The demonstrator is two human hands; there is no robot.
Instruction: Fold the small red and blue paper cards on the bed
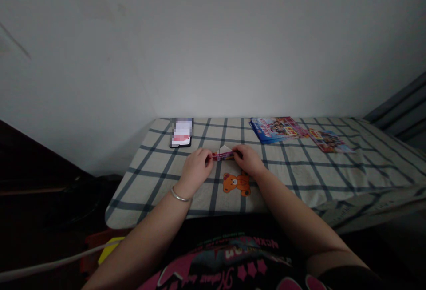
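Both hands rest on a checked cloth and pinch a small folded strip of printed paper, red and white, between them. My left hand grips its left end with fingers closed; a silver bangle sits on that wrist. My right hand pinches the right end. A white folded corner of the paper sticks up behind the strip. An orange bear printed on the cloth lies just below the hands.
A phone lies at the back left of the cloth. A blue printed booklet and a smaller printed sheet lie at the back right. A pale wall rises behind. Dark floor and a white cable are at left.
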